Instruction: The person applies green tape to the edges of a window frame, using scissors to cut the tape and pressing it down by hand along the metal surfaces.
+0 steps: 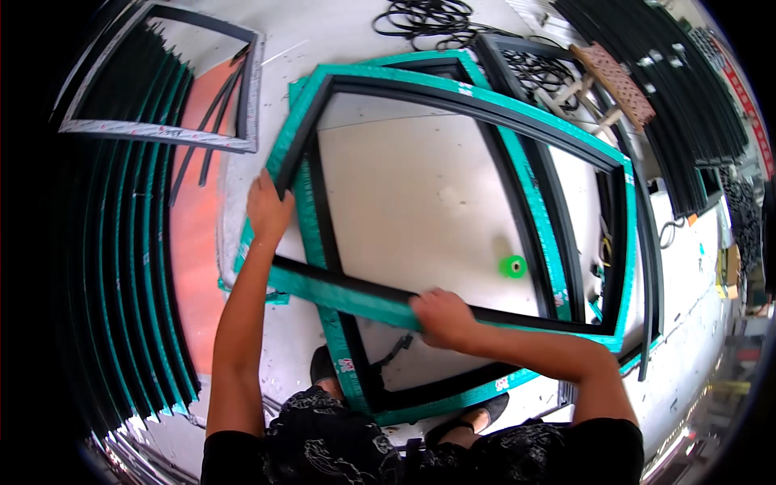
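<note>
A rectangular window frame (pixel 558 133), black with green protective film, is held tilted over a second green-and-black window frame (pixel 343 356) that lies below it. My left hand (pixel 269 212) grips the upper frame's left side bar, fingers wrapped round it. Closed on the near bar of that same frame is my right hand (pixel 443 318), its fingertips partly hidden. Through the openings of both frames a green roll (pixel 512 266) shows on the pale floor. My feet stand at the near edge of the lower frame.
Long black and green profiles (pixel 133 267) are stacked at the left, with a grey-white frame (pixel 162 132) on top. A wooden stool (pixel 614 85) and a dark frame (pixel 505 56) are at the far right. Black strips (pixel 424 20) lie coiled behind. More black profiles (pixel 671 97) lie right.
</note>
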### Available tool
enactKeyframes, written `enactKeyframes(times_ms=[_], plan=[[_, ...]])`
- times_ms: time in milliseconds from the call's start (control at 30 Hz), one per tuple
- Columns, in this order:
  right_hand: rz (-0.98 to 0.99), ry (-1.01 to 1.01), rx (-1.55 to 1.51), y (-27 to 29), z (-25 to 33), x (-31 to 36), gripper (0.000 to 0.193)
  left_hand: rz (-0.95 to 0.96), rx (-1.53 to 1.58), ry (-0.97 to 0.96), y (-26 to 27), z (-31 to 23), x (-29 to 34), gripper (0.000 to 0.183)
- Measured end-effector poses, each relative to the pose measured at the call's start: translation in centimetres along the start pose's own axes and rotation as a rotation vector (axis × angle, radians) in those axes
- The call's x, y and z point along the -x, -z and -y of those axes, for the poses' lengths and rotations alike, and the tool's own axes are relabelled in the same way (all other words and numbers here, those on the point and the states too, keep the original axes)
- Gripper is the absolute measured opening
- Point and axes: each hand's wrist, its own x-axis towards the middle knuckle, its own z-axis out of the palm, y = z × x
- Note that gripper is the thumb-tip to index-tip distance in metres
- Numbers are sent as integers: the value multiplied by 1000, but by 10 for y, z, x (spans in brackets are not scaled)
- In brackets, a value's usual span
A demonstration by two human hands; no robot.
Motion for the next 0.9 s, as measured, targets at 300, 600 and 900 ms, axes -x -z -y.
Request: enactKeyframes(times_ms=[300, 600, 900], plan=[[-284, 15, -105, 39, -10, -93, 40, -6, 556, 190, -3, -93, 164, 52], [234, -333, -142, 31, -105, 181, 73, 798, 1398, 1019, -29, -132, 175, 55], [103, -359, -118, -11, -48, 180, 53, 638, 1473, 862, -69, -129, 118, 48]])
